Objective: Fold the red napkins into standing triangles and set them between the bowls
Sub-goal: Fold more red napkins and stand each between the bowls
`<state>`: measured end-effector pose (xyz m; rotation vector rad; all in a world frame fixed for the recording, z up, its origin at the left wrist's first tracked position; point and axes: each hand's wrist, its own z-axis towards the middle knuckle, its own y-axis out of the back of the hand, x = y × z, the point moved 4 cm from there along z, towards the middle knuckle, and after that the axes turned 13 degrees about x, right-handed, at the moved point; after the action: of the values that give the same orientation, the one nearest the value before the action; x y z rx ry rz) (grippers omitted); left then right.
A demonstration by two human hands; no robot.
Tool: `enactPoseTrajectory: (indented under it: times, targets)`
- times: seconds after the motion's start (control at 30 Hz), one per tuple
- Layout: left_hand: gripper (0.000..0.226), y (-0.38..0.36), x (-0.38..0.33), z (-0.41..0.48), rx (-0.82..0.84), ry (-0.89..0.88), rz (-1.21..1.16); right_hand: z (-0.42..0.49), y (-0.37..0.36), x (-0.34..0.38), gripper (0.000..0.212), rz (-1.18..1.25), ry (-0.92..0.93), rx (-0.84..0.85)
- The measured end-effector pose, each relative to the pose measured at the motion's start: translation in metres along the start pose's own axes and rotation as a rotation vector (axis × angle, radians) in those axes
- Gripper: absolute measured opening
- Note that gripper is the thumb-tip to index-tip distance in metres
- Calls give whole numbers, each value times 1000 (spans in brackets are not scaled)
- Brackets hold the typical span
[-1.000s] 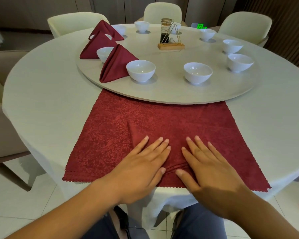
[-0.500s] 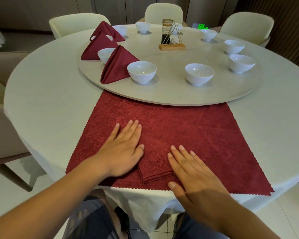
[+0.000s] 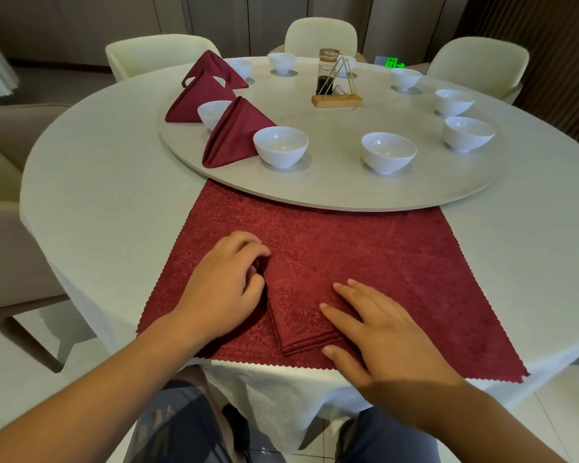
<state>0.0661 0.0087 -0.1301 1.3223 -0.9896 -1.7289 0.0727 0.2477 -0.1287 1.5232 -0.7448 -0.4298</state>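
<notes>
Left hand with fingers curled at the left edge of the folded napkin; whether any layer is pinched cannot be told, since the fingertips are tucked beneath the hand. Right hand lies flat, fingers straight, pressing the napkin's right part onto the spread cloth near the table's front edge. Three finished triangles stand among the bowls on the turntable; the gaps to the right hold none. Likely faults: the stacked layers may fan apart if the flat hand eases before the fold is creased, and the curled fingers may catch the cloth beneath, dragging it toward the edge. Napkin and cloth share one red, so the napkin's far outline is hard to trace; its right side is covered, and the cloth's far edge runs under the turntable.
</notes>
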Motion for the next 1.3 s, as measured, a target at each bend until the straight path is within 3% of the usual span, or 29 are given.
enactPoseTrajectory:
  times: [0.1, 0.27, 0.87, 1.0, 1.1, 1.2, 1.3]
  targets:
    - [22, 0, -3, -3, -3, 49, -100, 9, 8, -3, 45, -94, 102, -83]
    - [22, -3, -1, -6, -10, 70, -198, 22, 12, -6, 35, -87, 271, -43]
    - [22, -4, -2, -11, 18, 188, -334, 24, 8, 3, 19, -289, 370, -113]
    - [21, -2, -3, -13, 15, 196, -404, 25, 16, -5, 25, -18, 300, -151]
    - [23, 5, -10, -12, -32, 171, -472, 23, 30, -14, 17, 271, 176, -279]
    - [33, 16, -30, -5, -78, 72, -546, 17, 45, -18, 5, 548, -10, -485]
    - [46, 22, -52, 7, -30, -63, -530, 12, 42, -14, 9, 887, -167, -530]
